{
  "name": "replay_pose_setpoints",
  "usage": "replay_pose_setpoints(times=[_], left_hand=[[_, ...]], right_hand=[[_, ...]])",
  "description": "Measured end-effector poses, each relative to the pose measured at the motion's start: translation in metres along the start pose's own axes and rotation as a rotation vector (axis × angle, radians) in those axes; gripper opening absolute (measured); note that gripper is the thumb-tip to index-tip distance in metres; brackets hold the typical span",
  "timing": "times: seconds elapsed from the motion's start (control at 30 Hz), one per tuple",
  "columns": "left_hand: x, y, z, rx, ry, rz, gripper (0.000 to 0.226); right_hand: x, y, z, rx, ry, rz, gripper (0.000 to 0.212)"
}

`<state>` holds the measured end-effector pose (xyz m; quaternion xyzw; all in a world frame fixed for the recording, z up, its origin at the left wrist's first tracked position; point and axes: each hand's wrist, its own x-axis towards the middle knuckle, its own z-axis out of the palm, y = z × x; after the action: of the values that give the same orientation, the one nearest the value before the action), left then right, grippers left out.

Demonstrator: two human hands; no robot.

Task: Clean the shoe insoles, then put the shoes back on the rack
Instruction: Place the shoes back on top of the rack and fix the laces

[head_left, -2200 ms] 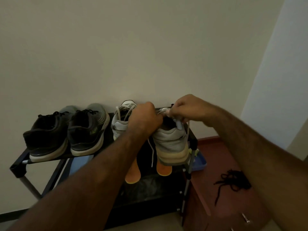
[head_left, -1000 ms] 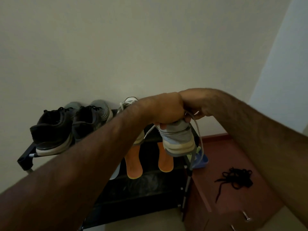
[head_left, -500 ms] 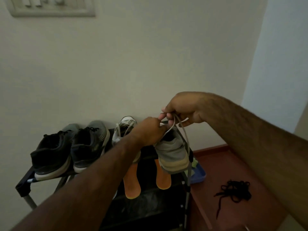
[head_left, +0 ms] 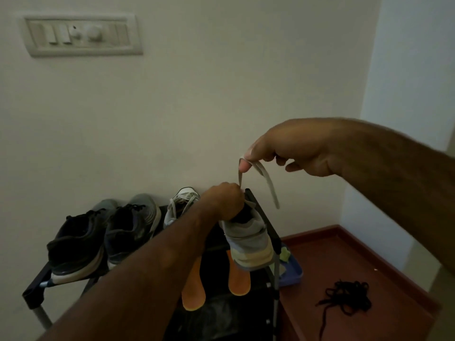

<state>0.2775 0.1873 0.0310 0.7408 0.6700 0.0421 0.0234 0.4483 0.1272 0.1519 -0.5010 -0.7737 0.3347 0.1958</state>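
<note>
My left hand (head_left: pixel 225 204) grips the top of a grey shoe (head_left: pixel 248 242), which hangs heel down above the right end of the black rack (head_left: pixel 32 295). Above it, my right hand (head_left: pixel 290 151) pinches a pale lace (head_left: pixel 267 182) that runs down to the shoe, its free end dangling. The matching white-grey shoe (head_left: pixel 181 205) stands on the rack behind my left forearm. Two orange insoles (head_left: pixel 237 279) hang over the top shelf's front edge; the left one (head_left: pixel 193 292) is partly hidden by my arm.
Two dark sneakers (head_left: pixel 76 242) (head_left: pixel 130 230) stand on the rack's left half. A blue tray (head_left: pixel 291 270) sits on the reddish floor beside the rack, and a tangle of black laces (head_left: pixel 347 296) lies further right. A switch panel (head_left: pixel 81 35) is high on the wall.
My right hand has risen away from the shoe, drawing the lace upward. The left hand stays on the shoe's top. The view has tilted up, showing the switch panel.
</note>
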Motion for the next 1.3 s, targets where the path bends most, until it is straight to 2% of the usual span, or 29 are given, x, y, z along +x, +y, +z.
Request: replay_pose_setpoints(times=[0.13,0.2,0.33,0.47,0.57,0.67,0.8,0.87,0.97,1.07,1.13,1.2,1.3], left_hand=[[0.001,-0.011,-0.005,-0.044,-0.031,0.021,0.023],[0.003,-0.016,-0.006,-0.059,-0.041,0.027,0.021],[0.006,-0.019,-0.007,-0.124,-0.046,0.063,0.025],[0.011,-0.025,-0.004,-0.113,-0.051,0.141,0.026],[0.015,-0.03,0.0,-0.18,0.019,0.174,0.02],[0.009,-0.031,0.001,-0.177,0.149,0.252,0.031],[-0.008,-0.028,0.004,-0.097,0.313,0.36,0.033],[-0.017,-0.025,0.005,-0.084,0.261,0.383,0.034],[-0.023,-0.023,0.001,-0.021,0.047,0.317,0.04],[-0.023,-0.021,-0.004,-0.077,-0.168,0.237,0.042],[-0.019,-0.019,-0.005,-0.056,-0.267,0.207,0.04],[-0.012,-0.018,-0.002,0.035,-0.295,0.206,0.035],[-0.004,-0.012,0.0,0.134,-0.221,0.23,0.026]], right_hand=[[0.014,0.016,0.012,0.05,0.071,-0.129,0.021],[0.023,0.026,0.025,0.074,0.103,-0.131,0.025],[0.04,0.05,0.05,0.115,0.046,-0.053,0.022],[0.055,0.063,0.071,-0.068,-0.071,0.137,0.012],[0.071,0.071,0.083,-0.24,-0.063,0.187,0.022],[0.084,0.079,0.09,-0.216,-0.077,0.229,0.013],[0.092,0.08,0.094,-0.193,-0.074,0.278,0.026],[0.093,0.079,0.094,-0.2,-0.064,0.27,0.028],[0.096,0.081,0.095,-0.237,-0.049,0.251,0.025],[0.092,0.079,0.087,-0.246,-0.134,0.209,0.019],[0.085,0.081,0.075,-0.159,-0.16,0.177,0.017],[0.078,0.085,0.066,-0.078,-0.127,0.138,0.015],[0.077,0.095,0.067,-0.007,0.024,0.075,0.011]])
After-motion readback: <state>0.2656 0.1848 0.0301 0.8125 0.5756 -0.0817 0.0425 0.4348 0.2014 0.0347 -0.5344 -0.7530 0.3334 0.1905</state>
